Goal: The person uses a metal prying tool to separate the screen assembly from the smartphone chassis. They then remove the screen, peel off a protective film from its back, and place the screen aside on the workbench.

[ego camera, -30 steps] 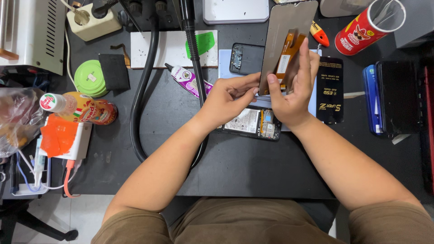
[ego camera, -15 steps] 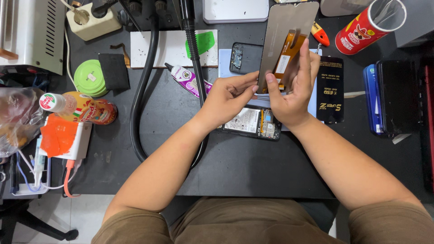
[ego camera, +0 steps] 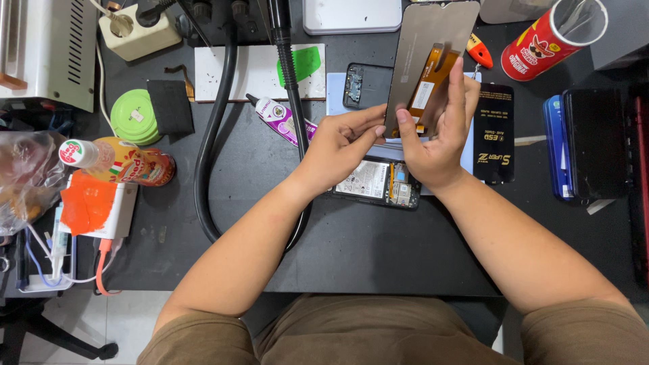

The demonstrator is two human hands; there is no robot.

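Little has moved since the earlier frames: both hands keep the display panel (ego camera: 422, 54) raised above the bench (ego camera: 378, 250), its top edge tipped a shade further right. Left hand (ego camera: 341, 145) pinches the panel's lower left edge, fingers together on it. Right hand (ego camera: 439, 138) cradles the lower right side, thumb pressed on the back beside the orange flex cable (ego camera: 433, 74). Panel's long axis runs up and away from both hands, nearly upright. Opened phone body (ego camera: 378, 186) lies flat directly beneath the hands.
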